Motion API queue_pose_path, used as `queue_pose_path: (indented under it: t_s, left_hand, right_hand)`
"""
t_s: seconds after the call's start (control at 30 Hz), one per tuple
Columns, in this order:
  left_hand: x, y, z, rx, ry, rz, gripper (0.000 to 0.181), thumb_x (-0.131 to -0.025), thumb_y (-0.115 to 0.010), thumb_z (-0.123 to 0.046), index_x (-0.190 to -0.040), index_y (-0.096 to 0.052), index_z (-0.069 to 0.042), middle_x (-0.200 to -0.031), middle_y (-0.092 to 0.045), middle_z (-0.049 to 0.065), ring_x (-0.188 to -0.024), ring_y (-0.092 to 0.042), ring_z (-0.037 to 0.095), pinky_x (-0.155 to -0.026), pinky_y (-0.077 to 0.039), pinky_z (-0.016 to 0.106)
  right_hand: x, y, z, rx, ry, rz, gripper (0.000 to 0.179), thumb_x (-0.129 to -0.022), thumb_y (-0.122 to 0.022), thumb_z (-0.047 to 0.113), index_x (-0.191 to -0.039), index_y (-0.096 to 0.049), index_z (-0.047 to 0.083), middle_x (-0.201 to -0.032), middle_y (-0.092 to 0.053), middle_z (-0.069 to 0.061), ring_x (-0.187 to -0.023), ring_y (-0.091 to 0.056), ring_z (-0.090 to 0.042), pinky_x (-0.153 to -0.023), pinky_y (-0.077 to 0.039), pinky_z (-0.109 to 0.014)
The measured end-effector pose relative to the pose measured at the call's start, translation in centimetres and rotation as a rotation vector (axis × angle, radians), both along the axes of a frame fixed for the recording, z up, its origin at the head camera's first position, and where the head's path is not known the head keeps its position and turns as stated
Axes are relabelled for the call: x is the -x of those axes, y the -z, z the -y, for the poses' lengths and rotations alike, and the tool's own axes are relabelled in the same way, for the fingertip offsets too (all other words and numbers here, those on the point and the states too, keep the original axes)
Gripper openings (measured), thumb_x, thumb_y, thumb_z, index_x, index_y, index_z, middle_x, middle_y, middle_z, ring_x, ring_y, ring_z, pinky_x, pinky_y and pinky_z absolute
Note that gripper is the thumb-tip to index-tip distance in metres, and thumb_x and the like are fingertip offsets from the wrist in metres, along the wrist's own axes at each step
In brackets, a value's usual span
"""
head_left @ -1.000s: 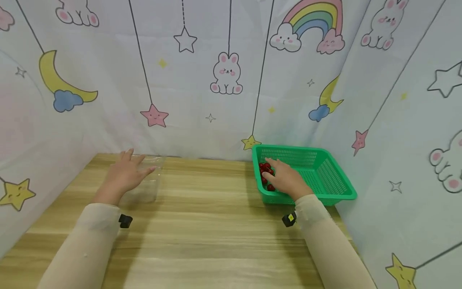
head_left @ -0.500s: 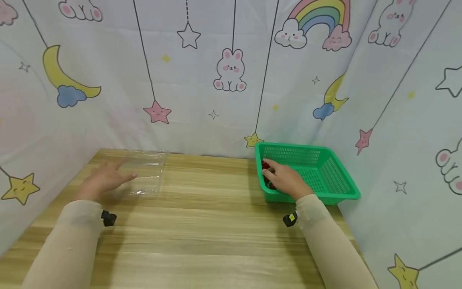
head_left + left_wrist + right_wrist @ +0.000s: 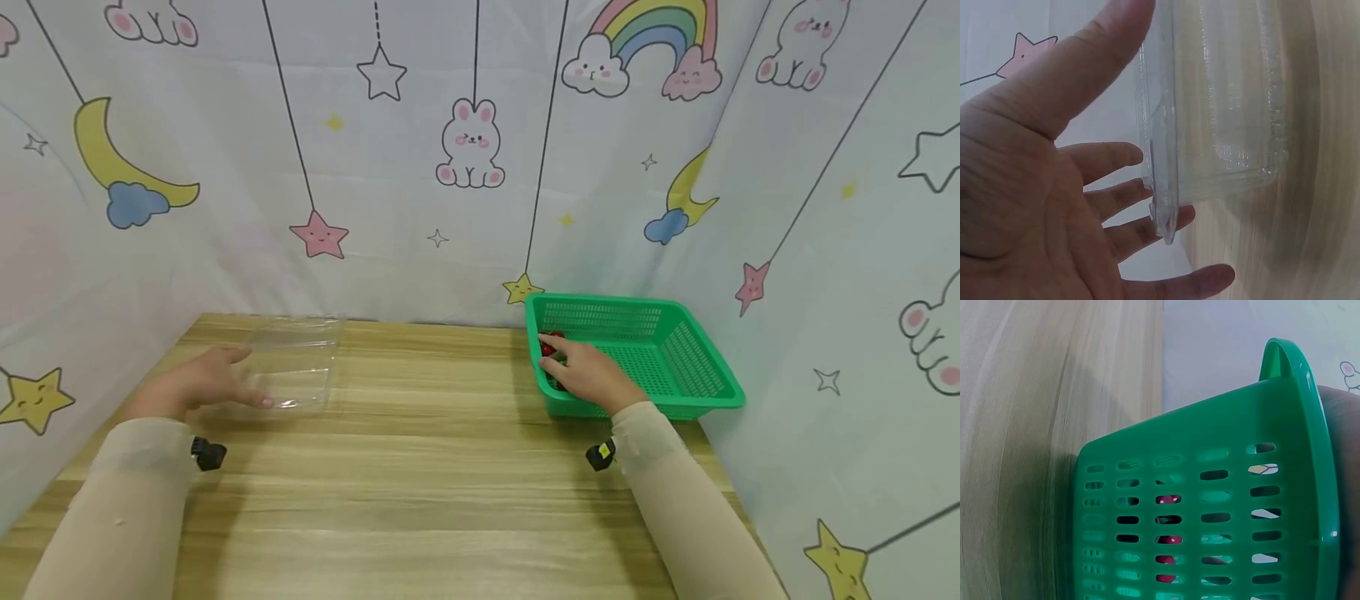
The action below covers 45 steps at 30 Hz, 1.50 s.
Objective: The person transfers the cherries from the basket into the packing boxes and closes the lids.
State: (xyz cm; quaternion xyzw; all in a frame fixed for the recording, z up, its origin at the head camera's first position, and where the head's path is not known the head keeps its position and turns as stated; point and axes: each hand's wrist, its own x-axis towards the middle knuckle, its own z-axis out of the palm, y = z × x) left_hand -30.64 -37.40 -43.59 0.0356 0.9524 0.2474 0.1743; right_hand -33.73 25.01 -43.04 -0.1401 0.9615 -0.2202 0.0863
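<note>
A clear plastic box lies at the back left of the table. My left hand is at its left side, thumb and fingers spread apart. In the left wrist view, the box's rim overlaps the fingertips, while the palm faces it with nothing gripped. On the right, my right hand reaches over the near side of a green basket. Its index finger and thumb are parted over several red cherries in the left end. The basket wall hides the right fingers in the right wrist view, where red shows through the slots.
The wooden table is backed by a white printed curtain, which also closes off both sides. The basket stands close to the right-hand curtain. Its slotted floor shows to the right of my hand.
My left hand has moved left and lower, from over the clear box to beside it, and turned palm toward it. The right hand has lowered slightly among the cherries.
</note>
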Motion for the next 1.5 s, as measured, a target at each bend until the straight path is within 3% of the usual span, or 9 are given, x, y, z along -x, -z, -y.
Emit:
queue_pose_path:
  t_s: [0.1, 0.23, 0.33, 0.43, 0.5, 1.03, 1.5]
  left_hand:
    - [0.2, 0.1, -0.3, 0.001, 0.003, 0.009, 0.141, -0.087, -0.098, -0.053, -0.172, -0.013, 0.020, -0.171, -0.013, 0.054, -0.154, -0.026, 0.077, -0.121, -0.041, 0.085]
    - [0.6, 0.2, -1.3, 0.037, 0.019, -0.026, 0.142, -0.085, -0.099, -0.056, -0.170, -0.017, 0.022, -0.171, -0.019, 0.053, -0.155, -0.027, 0.075, -0.125, -0.036, 0.085]
    - [0.8, 0.3, -2.4, 0.070, 0.036, -0.062, 0.140, -0.084, -0.099, -0.058, -0.169, -0.022, 0.022, -0.170, -0.023, 0.053, -0.156, -0.027, 0.075, -0.127, -0.031, 0.085]
    - [0.9, 0.5, -3.7, 0.082, 0.045, -0.075, 0.140, -0.084, -0.098, -0.061, -0.170, -0.023, 0.020, -0.172, -0.021, 0.052, -0.156, -0.026, 0.075, -0.127, -0.030, 0.086]
    - [1.0, 0.6, -4.6, 0.083, 0.046, -0.079, 0.140, -0.085, -0.097, -0.063, -0.171, -0.023, 0.019, -0.173, -0.019, 0.050, -0.157, -0.025, 0.074, -0.127, -0.030, 0.086]
    - [1.7, 0.4, -13.2, 0.083, 0.100, -0.076, 0.141, -0.085, -0.094, -0.070, -0.178, -0.021, 0.006, -0.181, -0.018, 0.040, -0.162, -0.031, 0.068, -0.127, -0.036, 0.083]
    - [2.5, 1.4, -20.1, 0.049, 0.096, -0.089, 0.132, -0.087, -0.093, -0.069, -0.180, -0.027, -0.002, -0.185, -0.019, 0.034, -0.166, -0.033, 0.061, -0.130, -0.037, 0.077]
  right_hand:
    - [0.1, 0.0, 0.0, -0.005, -0.002, -0.004, 0.065, -0.119, -0.052, 0.054, -0.180, -0.037, 0.035, -0.160, -0.068, -0.011, -0.066, -0.055, -0.019, -0.072, -0.048, -0.042]
    - [0.1, -0.1, 0.1, 0.002, -0.004, 0.009, 0.065, -0.120, -0.052, 0.054, -0.180, -0.037, 0.035, -0.149, -0.073, -0.010, -0.058, -0.048, -0.018, -0.067, -0.047, -0.042]
    - [0.2, -0.1, 0.2, 0.000, -0.002, 0.015, 0.065, -0.120, -0.051, 0.054, -0.180, -0.037, 0.035, -0.110, -0.081, -0.006, -0.053, -0.042, -0.016, -0.064, -0.046, -0.041]
    - [0.2, -0.2, 0.2, -0.014, -0.004, 0.015, 0.065, -0.120, -0.050, 0.055, -0.180, -0.035, 0.035, -0.067, -0.064, 0.000, -0.050, -0.040, -0.015, -0.063, -0.046, -0.040]
    - [0.2, -0.2, 0.2, -0.027, -0.001, 0.014, 0.065, -0.120, -0.050, 0.055, -0.180, -0.035, 0.036, -0.057, -0.052, 0.003, -0.050, -0.039, -0.015, -0.062, -0.046, -0.040]
    - [0.2, 0.4, 0.2, -0.014, -0.006, 0.009, 0.065, -0.121, -0.049, 0.055, -0.181, -0.034, 0.034, -0.053, -0.047, 0.006, -0.047, -0.038, -0.015, -0.065, -0.048, -0.039]
    - [-0.1, 0.5, 0.2, -0.010, -0.002, -0.024, 0.064, -0.121, -0.049, 0.052, -0.180, -0.037, 0.030, -0.052, -0.044, 0.005, -0.045, -0.035, -0.015, -0.058, -0.044, -0.038]
